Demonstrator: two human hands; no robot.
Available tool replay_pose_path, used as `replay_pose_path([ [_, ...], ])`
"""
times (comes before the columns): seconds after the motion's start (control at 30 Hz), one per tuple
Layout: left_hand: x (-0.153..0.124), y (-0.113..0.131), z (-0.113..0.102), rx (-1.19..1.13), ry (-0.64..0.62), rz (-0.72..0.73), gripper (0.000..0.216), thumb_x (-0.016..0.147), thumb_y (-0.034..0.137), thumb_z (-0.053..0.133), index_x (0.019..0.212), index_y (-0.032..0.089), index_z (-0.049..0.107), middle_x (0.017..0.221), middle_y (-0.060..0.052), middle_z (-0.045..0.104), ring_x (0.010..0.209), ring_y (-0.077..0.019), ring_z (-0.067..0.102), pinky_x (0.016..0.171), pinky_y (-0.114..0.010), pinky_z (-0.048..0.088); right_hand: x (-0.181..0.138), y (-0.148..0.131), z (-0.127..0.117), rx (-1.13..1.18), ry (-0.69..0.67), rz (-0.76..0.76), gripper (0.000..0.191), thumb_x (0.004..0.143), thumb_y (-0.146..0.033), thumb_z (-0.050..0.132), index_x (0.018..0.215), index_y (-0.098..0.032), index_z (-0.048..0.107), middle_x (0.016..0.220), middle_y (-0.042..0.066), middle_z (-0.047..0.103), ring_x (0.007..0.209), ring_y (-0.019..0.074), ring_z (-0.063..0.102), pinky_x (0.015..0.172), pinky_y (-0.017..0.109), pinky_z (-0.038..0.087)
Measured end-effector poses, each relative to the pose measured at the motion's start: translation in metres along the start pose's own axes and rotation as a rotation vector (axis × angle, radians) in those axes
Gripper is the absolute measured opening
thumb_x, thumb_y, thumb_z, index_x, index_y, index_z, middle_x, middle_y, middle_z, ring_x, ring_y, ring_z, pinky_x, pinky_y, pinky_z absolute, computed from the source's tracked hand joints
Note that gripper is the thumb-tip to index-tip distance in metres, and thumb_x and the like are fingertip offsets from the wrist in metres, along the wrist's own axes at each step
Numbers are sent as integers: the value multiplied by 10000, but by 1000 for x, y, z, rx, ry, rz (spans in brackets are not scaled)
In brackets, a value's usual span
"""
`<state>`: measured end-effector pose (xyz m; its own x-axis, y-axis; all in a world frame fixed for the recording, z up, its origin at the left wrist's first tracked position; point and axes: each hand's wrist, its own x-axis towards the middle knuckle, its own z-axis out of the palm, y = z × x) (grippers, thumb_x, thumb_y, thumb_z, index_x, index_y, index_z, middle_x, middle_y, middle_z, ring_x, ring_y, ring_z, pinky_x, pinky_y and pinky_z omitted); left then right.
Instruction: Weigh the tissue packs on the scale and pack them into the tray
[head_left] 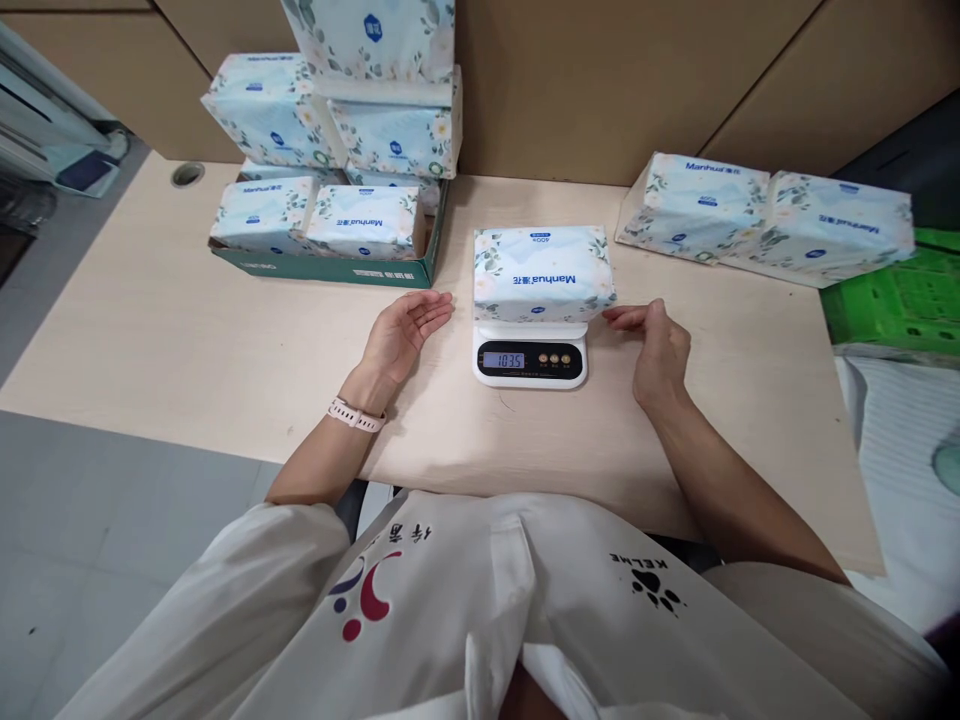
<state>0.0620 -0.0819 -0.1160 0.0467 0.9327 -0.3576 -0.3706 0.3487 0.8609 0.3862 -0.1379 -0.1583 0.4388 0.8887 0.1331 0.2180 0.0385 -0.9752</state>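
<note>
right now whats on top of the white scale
A flower-printed pack sits on the scale. It hides most of the plate; only the plate's front edge shows.

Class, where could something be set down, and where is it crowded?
Bare tabletop lies left of the green box, between the scale and shirt, and right of the right hand, in front of the paired packs. Crowded: around the pack on the scale, between left hand and right, and the box with stacked packs.
</note>
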Motion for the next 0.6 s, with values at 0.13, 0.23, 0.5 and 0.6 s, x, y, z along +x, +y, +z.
replay_pose_path([
  [0.13, -1, 0, 0, 26, -22, 6, 139, 877, 261, 648, 830, 160, 730, 1040, -114, 833, 1154, -243, 780, 1226, -424, 521, 2, 2, 1, 16, -5, 6, 676, 1005, -801, 466, 639, -273, 679, 970, 91, 831, 1040, 303, 760, 1139, 571, 518],
  [0.23, -1, -1, 1, 22, -30, 9, 169, 896, 255, 629, 776, 163, 705, 979, -104, 828, 1086, -232, 789, 1195, -415, 539, 2, 2, 1, 9, -14, -4, 701, 999, -823, 448, 622, -273, 664, 959, 94, 828, 1025, 297, 757, 1114, 559, 530],
  [0.5, 1, 0, 1, 21, -12, -14, 221, 937, 249, 587, 747, 187, 682, 614, -23, 669, 835, -197, 775, 1123, -363, 552, 2, 4, 0, -24, -30, -31, 718, 1029, -812, 381, 631, -270, 633, 960, 64, 827, 1021, 266, 764, 1094, 514, 551],
  [0.6, 1, 1, -1, 41, -48, -11, 243, 944, 283, 607, 732, 201, 690, 439, 36, 463, 732, -202, 756, 1110, -349, 545, 2, 4, 0, -18, -28, -25, 711, 1026, -811, 394, 634, -273, 643, 961, 76, 827, 1017, 277, 759, 1080, 526, 550],
])
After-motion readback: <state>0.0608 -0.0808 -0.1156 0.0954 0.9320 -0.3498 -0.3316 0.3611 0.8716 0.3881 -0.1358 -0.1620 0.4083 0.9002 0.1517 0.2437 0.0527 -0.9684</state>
